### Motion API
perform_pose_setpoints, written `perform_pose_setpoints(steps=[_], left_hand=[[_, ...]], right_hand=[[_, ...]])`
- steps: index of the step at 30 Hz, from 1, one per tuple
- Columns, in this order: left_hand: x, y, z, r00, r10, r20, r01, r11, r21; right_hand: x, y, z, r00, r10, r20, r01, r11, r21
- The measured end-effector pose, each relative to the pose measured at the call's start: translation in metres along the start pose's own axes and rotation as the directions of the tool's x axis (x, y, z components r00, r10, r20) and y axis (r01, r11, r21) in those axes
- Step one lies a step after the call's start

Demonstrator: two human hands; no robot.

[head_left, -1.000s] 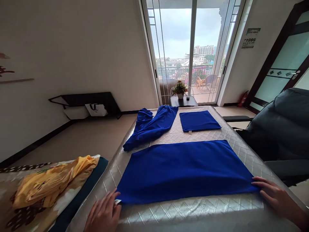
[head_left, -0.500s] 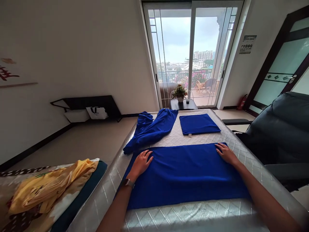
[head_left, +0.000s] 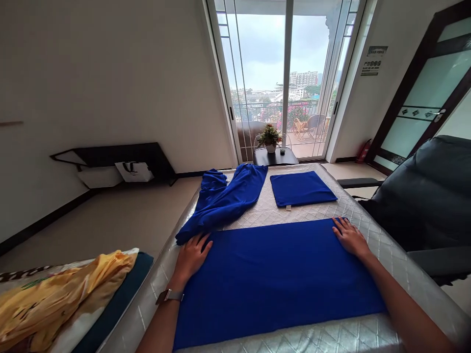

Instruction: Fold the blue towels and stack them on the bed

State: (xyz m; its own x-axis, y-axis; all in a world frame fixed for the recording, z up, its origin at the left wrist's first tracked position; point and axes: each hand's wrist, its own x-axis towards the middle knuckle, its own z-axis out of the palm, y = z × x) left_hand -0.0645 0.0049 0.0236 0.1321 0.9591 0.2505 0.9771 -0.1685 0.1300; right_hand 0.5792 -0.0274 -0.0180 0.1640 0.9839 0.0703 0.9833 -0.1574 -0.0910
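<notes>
A wide blue cloth (head_left: 272,279) lies spread flat across the quilted mattress (head_left: 253,215) in front of me. My left hand (head_left: 193,257) rests palm down on its far left corner, fingers stretched out, a watch on the wrist. On the far right corner lies my right hand (head_left: 349,237), flat with fingers spread. Beyond the left hand sits a crumpled blue cloth (head_left: 231,196), close to the spread cloth's far edge. A smaller blue folded piece (head_left: 302,188) with a white tag lies flat at the back right.
A black armchair (head_left: 430,191) stands along the right side. At lower left, yellow bedding (head_left: 69,289) covers another surface. Past the mattress are a small table (head_left: 276,157) with a potted plant (head_left: 270,137) and a sliding glass door (head_left: 257,59). A black bench (head_left: 121,152) stands by the wall.
My left hand has slid left to the cloth's far left corner. The folds across the wide cloth have smoothed out. My right hand stays near its corner. The view has shifted slightly.
</notes>
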Motion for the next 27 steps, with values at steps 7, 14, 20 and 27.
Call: perform_pose_setpoints(steps=[7, 14, 20, 27], left_hand=[[0.008, -0.024, 0.000, 0.993, -0.115, -0.032, 0.117, 0.988, 0.096], [0.004, 0.005, -0.007, 0.994, -0.051, -0.102, 0.070, 0.977, 0.201], [0.003, 0.014, 0.004, 0.999, 0.025, 0.035, -0.025, 1.000, 0.007], [0.002, 0.009, 0.011, 0.998, -0.008, 0.059, 0.007, 1.000, 0.013]], right_hand=[[0.000, -0.003, -0.004, 0.997, 0.020, 0.069, -0.018, 0.999, -0.038], [-0.001, -0.006, -0.007, 0.996, 0.041, 0.080, -0.037, 0.998, -0.046], [-0.007, -0.021, -0.031, 0.998, 0.043, 0.045, -0.045, 0.999, 0.030], [-0.096, -0.076, -0.159, 0.764, 0.113, -0.636, 0.289, 0.821, 0.493]])
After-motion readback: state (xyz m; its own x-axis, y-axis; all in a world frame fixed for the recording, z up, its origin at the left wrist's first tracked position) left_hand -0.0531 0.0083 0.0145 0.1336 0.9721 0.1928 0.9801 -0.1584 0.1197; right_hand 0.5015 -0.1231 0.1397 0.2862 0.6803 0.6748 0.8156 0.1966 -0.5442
